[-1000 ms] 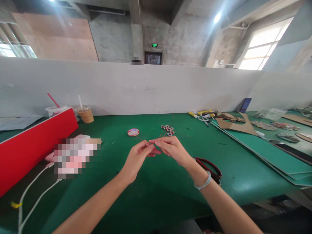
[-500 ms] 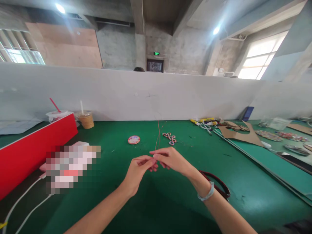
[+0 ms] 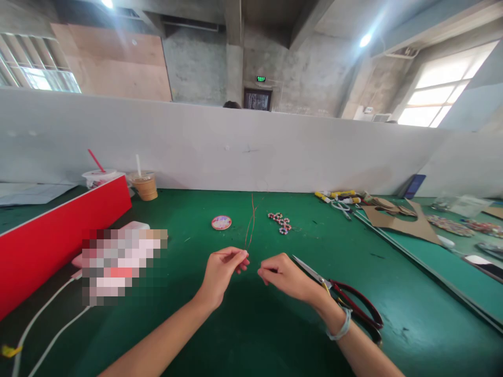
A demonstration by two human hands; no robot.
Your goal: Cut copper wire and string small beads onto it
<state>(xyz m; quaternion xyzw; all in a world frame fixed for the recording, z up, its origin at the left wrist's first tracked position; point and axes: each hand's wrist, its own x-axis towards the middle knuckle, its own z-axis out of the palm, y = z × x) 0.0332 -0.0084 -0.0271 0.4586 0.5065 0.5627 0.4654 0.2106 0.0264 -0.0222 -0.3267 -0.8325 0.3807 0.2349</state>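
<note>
My left hand pinches a thin reddish strand between thumb and forefinger. Two lengths of it rise from the fingertips toward the back of the table; whether it is thread or wire I cannot tell. My right hand is a little to the right, apart from the left, its fingers curled in; what they hold, if anything, is hidden. Scissors with dark red handles lie partly under my right wrist. Beyond the hands are a small linked piece of beads and a round patterned disc.
At left stand a red panel, a drink cup and a blurred pinkish object with white cables. Markers, cut cardboard and green boards lie at right. A white partition closes off the back.
My right hand has parted from the left and moved right, its fingers now curled. My left hand still pinches the strand. More of the scissors shows.
</note>
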